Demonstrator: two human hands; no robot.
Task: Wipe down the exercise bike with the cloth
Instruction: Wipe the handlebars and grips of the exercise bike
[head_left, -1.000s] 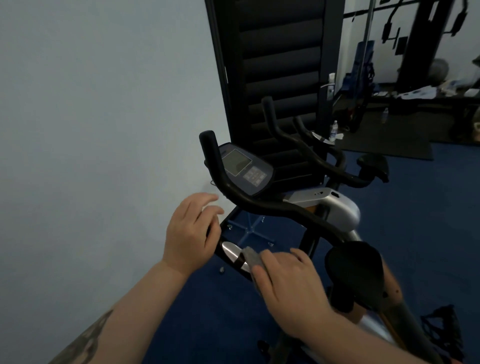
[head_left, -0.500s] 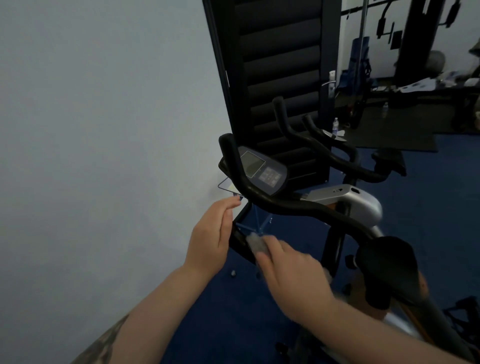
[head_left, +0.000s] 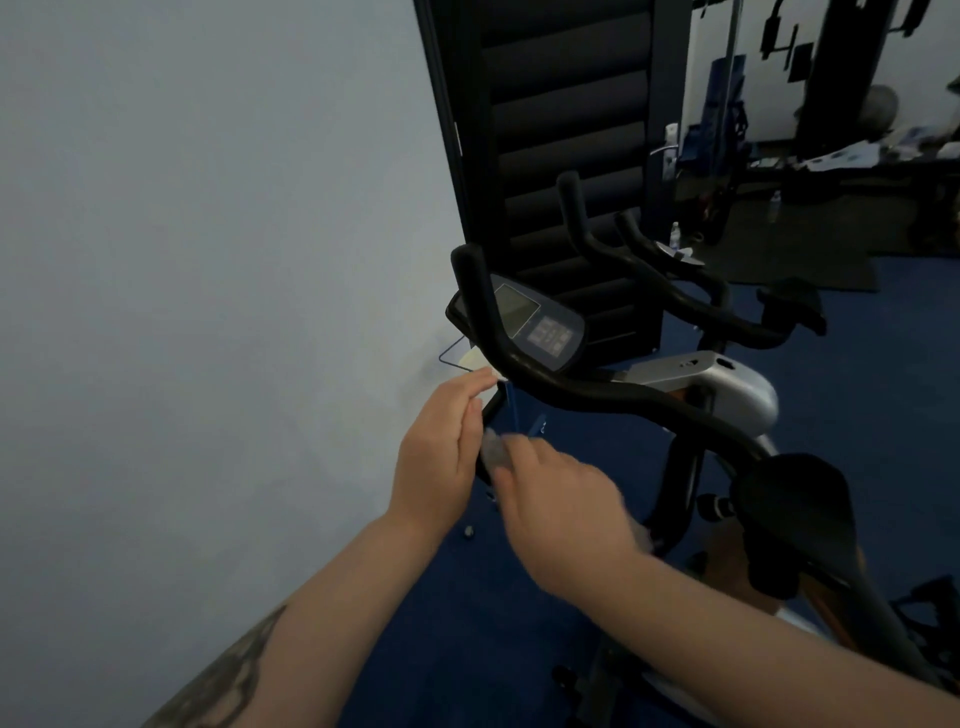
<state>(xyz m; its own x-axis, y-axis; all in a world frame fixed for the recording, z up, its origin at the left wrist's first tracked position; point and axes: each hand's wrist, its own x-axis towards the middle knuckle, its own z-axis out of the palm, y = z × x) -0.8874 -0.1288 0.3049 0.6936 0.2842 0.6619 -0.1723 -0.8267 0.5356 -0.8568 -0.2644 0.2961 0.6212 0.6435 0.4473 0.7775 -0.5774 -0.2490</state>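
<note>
Pale wall (head_left: 208, 260) is filling the scene's left side above blue flooring (head_left: 441, 623). Just beside it, the left hand (head_left: 441, 452) is reaching with straight, relaxed fingers, holding nothing, toward the near handlebar end of the exercise bike (head_left: 597, 395). Touching its right edge, the grey cloth (head_left: 491, 449) is sitting pinched under the blurred right hand (head_left: 561, 514). Farther right, the black saddle (head_left: 795, 499) is showing.

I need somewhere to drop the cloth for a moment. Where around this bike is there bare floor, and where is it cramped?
Bare blue floor lies right of the silver housing, before the black mat. Another bare patch lies between the wall and both forearms. It is crowded where the left hand and right hand meet at the cloth under the handlebar.
</note>
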